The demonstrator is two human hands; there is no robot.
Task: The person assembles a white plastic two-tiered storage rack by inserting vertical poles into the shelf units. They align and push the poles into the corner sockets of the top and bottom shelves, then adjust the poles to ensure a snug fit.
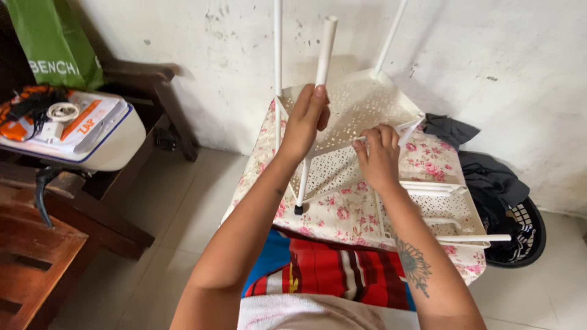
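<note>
The left hand (304,122) is clenched around a white tube (318,91), gripping it about midway, thumb up near the top; the tube stands nearly upright and its black-capped foot rests on the floral cloth (348,214). The right hand (379,156) pinches a thinner white rod (408,129) at the edge of a perforated white tray (361,104), fingertips curled tight over the joint. The tray sits tilted, with two more tubes rising from its far corners toward the wall (489,49).

By the look of it, this is the fitting step: a leg is being lined up with the tray while the other hand steadies the corner. The next move seems to call for holding the tube straight and seating its end squarely in the tray's socket, without letting the tray slip.

A second perforated tray (449,208) lies flat on the cloth to the right, a loose tube across it. The surface under the floral cloth is hidden. Beyond it, dark clothes spill from a black basket (526,235). On the left stand a wooden bench (73,220), a white appliance (116,146) with cables on top, and a green bag (55,43). The floor is pale tile.
</note>
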